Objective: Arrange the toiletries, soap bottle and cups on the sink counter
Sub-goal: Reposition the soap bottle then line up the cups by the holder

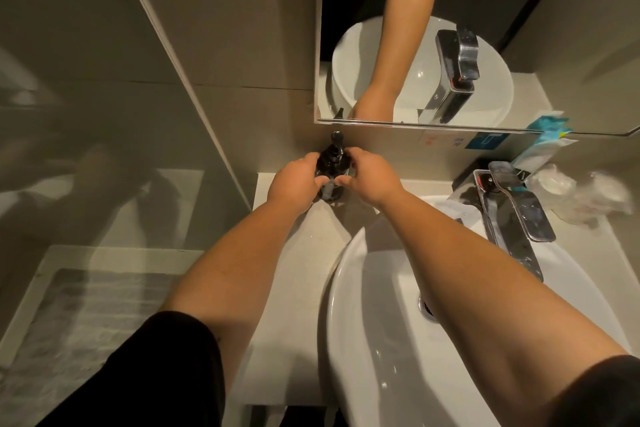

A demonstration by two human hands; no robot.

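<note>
We clasp the dark soap bottle between left hand and right hand; rigid, likely slick, best gripped low around its body.

Your soap bottle at 12 o'clock looks like dark glossy plastic. The basin is smooth, shiny white ceramic, the tap at 2 o'clock polished chrome, and the counter looks matt, pale stone.
</note>
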